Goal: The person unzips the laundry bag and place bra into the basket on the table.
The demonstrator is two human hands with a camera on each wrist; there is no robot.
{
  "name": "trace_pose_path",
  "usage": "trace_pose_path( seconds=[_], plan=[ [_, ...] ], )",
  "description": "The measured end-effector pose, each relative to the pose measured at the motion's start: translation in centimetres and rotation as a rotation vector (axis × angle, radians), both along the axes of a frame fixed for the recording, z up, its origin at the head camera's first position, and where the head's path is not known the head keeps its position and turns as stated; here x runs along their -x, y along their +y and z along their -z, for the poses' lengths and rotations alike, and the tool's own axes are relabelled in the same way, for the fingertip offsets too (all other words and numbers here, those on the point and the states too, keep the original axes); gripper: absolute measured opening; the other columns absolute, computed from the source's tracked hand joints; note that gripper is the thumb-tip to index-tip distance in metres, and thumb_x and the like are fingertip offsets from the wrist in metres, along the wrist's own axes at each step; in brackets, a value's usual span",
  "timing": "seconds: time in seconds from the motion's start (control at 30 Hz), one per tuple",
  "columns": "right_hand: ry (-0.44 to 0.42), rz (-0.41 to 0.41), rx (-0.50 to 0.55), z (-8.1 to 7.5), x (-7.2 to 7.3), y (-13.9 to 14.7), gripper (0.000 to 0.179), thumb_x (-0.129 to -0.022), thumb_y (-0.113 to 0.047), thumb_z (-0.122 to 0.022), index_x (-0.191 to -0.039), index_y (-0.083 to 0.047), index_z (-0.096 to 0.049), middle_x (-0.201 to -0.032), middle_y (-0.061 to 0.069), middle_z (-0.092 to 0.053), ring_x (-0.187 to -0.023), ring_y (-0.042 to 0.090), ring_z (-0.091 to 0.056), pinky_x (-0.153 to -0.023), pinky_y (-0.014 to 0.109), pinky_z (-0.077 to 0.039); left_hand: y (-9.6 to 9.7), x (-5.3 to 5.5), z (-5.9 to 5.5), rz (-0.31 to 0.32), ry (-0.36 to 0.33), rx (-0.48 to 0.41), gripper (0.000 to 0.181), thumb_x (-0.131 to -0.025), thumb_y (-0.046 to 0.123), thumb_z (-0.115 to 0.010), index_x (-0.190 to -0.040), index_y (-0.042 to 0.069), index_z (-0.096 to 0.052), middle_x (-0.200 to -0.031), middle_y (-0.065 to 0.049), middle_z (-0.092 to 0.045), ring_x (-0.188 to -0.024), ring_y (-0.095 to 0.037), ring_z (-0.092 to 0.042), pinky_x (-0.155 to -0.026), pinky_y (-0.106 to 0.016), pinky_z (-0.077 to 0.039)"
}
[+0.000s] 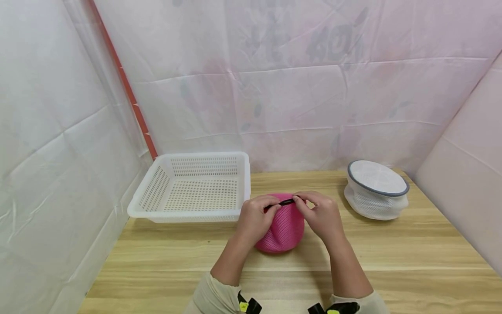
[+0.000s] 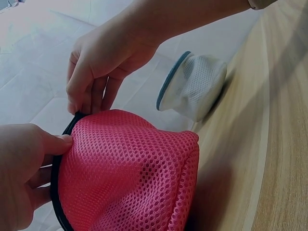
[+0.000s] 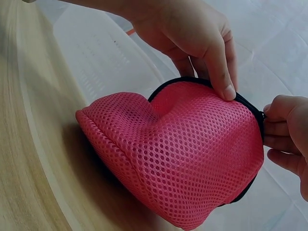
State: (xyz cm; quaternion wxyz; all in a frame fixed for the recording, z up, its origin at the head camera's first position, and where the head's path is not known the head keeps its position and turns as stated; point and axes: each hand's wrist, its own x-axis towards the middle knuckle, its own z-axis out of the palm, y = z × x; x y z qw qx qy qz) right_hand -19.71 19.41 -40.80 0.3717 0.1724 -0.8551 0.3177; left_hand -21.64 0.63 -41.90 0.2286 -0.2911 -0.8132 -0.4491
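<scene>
A pink mesh laundry bag [image 1: 283,229] with a black zipper edge stands on the table, its sides sagging. My left hand [image 1: 254,218] pinches the black edge, thumb on the near side, as the left wrist view also shows. Farther right along that edge, my right hand [image 1: 322,216] pinches it too; a small black piece, perhaps the zipper pull, shows at these fingertips in the right wrist view. The inside of the bag is hidden. To the right stands a white mesh laundry bag [image 1: 374,205] with a grey-blue rim, apart from both hands.
A white plastic basket [image 1: 188,214] with slotted walls stands at the back left, close to my left hand. The wood-grain table [image 1: 392,253] is bounded by white sheeting [image 1: 294,100] at the back and both sides.
</scene>
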Motion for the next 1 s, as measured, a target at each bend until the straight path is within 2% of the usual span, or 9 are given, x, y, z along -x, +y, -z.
trace_pose_path(
  seconds=[0.17, 0.4, 0.63, 1.0],
  plan=[
    [-0.010, 0.009, 0.001, -0.09, 0.00, 0.15, 0.008, -0.079, -0.003, -0.079, -0.087, -0.006, -0.079, -0.084, 0.004, -0.076, -0.077, 0.017, -0.072, -0.067, 0.009, -0.053, 0.01, 0.07, 0.08, -0.003, 0.007, -0.007, 0.009, -0.086, 0.008, -0.075, -0.094, 0.005, -0.078, -0.094, -0.004, -0.076, -0.096, -0.016, -0.072, -0.087, -0.023, -0.057],
    [0.032, 0.039, 0.014, -0.20, 0.08, 0.65, 0.009, -0.078, 0.000, -0.079, -0.086, -0.004, -0.078, -0.083, 0.007, -0.076, -0.076, 0.022, -0.074, -0.056, 0.011, -0.053, 0.10, 0.11, 0.08, -0.023, -0.003, -0.026, 0.011, -0.085, 0.008, -0.076, -0.095, 0.003, -0.078, -0.095, -0.006, -0.077, -0.098, -0.018, -0.072, -0.088, -0.026, -0.057],
    [0.058, 0.052, 0.002, -0.23, 0.19, 0.86, 0.009, -0.077, 0.000, -0.079, -0.085, -0.005, -0.079, -0.081, 0.004, -0.076, -0.075, 0.020, -0.073, -0.064, 0.013, -0.055, 0.03, 0.31, 0.40, -0.046, -0.008, -0.020, 0.012, -0.086, 0.009, -0.076, -0.097, 0.004, -0.078, -0.096, -0.005, -0.077, -0.098, -0.017, -0.072, -0.088, -0.024, -0.057],
    [0.048, 0.020, 0.016, -0.15, 0.16, 0.26, 0.010, -0.077, -0.001, -0.081, -0.086, -0.005, -0.079, -0.081, 0.004, -0.075, -0.070, 0.014, -0.069, -0.064, 0.008, -0.051, -0.23, 0.40, 0.29, -0.059, -0.031, 0.010, 0.016, -0.086, 0.012, -0.076, -0.100, 0.006, -0.077, -0.101, -0.004, -0.076, -0.101, -0.015, -0.071, -0.090, -0.026, -0.056]
  ],
)
